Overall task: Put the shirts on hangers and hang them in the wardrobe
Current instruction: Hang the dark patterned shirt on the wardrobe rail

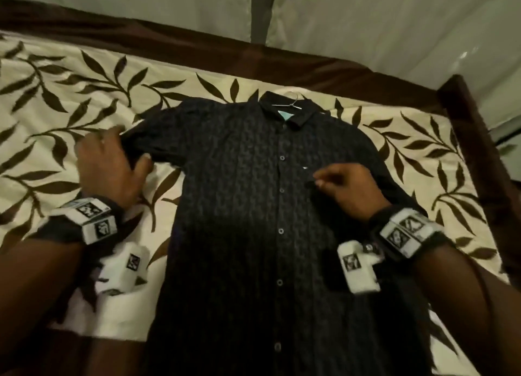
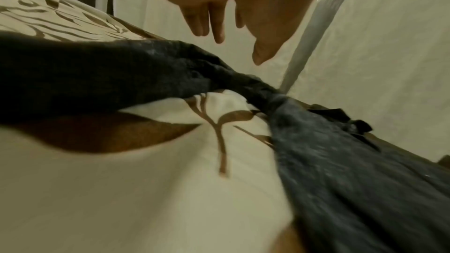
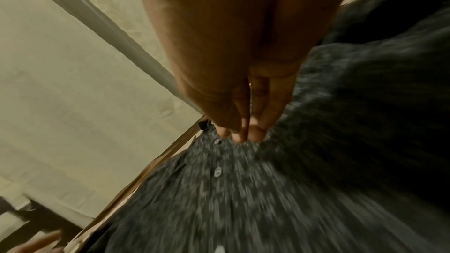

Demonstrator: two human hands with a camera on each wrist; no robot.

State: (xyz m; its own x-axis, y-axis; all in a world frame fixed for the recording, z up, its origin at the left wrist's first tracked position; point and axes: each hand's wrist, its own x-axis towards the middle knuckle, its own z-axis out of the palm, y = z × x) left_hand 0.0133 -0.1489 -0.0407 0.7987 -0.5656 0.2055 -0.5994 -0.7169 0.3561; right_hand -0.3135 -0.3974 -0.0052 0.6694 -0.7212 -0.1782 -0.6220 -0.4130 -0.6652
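Lying flat and buttoned on the leaf-patterned bedspread (image 1: 84, 93), the dark patterned shirt (image 1: 239, 206) fills the middle of the head view, collar toward 12 o'clock and hem running off toward 6. A thin wire hanger (image 1: 293, 100) sits inside the collar, its hook poking out at the neck.

The left hand (image 1: 112, 164) is at about 9 o'clock from the shirt's centre, over the end of the short sleeve (image 1: 146, 139). In the left wrist view its fingers (image 2: 216, 26) hang straight and slightly spread above the sleeve, apart from the cloth, gripping nothing; the head view is too blurred there to show any contact.

The right hand (image 1: 346, 186) is at about 3 o'clock, on the chest just right of the button placket (image 1: 282, 189). Its fingertips (image 3: 243, 134) are bunched together and pointed down onto the fabric beside the buttons, thumb meeting the fingers in a pinch on the shirt front.

The dark wooden bed frame (image 1: 197, 48) runs along the far edge from 10 to 2 o'clock, with pale netting (image 1: 366, 23) hanging behind it.
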